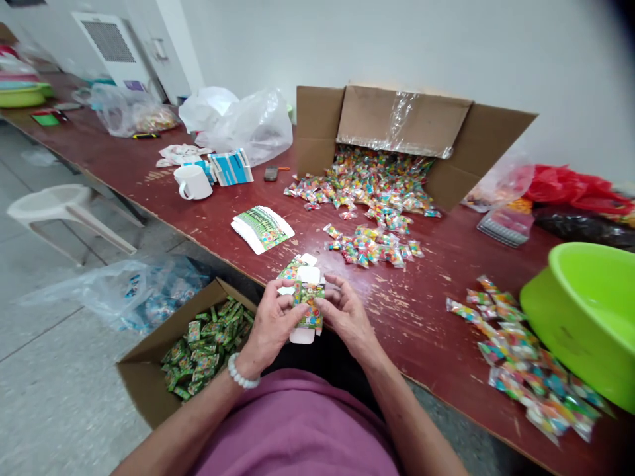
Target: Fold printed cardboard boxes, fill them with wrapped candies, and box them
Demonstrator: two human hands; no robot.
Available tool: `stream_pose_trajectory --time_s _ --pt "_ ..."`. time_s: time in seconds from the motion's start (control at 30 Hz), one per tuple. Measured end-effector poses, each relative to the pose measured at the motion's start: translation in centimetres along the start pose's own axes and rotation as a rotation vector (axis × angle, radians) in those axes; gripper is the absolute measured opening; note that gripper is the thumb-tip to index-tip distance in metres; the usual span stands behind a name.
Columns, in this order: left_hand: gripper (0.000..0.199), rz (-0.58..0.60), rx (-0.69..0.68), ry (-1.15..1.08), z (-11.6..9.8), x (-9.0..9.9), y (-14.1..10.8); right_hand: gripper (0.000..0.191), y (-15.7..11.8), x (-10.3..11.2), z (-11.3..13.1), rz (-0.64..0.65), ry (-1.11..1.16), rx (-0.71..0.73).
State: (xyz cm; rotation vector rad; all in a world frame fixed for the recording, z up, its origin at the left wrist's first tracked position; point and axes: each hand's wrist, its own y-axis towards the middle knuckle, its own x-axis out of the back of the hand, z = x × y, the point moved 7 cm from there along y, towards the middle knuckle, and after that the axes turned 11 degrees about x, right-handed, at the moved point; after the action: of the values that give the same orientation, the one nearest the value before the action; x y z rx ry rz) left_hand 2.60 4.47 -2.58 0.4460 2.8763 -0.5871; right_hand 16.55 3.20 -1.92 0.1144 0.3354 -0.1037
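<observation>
Between my two hands is a small green printed carton, its white end flaps sticking out at top and bottom. My left hand grips its left side, and my right hand pinches its right side. Just behind it, at the table edge, lies another printed carton with white flaps. Farther back is a fanned stack of flat green cartons. Wrapped candies lie in a loose pile beyond my hands.
A big cardboard box spills candies onto the red table. A box of filled green packets stands below left. A white mug sits back left; a green basin and more candies are at right.
</observation>
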Motion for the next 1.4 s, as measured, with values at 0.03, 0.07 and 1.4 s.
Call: stream_pose_trajectory --time_s 0.03,0.07,1.4 --pt "0.067 -0.016 -0.024 -0.007 -0.1 0.0 -0.1 0.054 -0.1 -0.1 -0.1 -0.038 -0.001 0.010" --pt "0.070 -0.025 -0.051 0.004 -0.3 0.0 -0.2 0.050 -0.2 -0.2 -0.2 -0.066 -0.006 0.030" --pt "0.065 0.079 0.289 -0.017 1.3 -1.3 -0.3 0.030 0.9 -0.9 -0.6 0.255 -0.114 -0.042"
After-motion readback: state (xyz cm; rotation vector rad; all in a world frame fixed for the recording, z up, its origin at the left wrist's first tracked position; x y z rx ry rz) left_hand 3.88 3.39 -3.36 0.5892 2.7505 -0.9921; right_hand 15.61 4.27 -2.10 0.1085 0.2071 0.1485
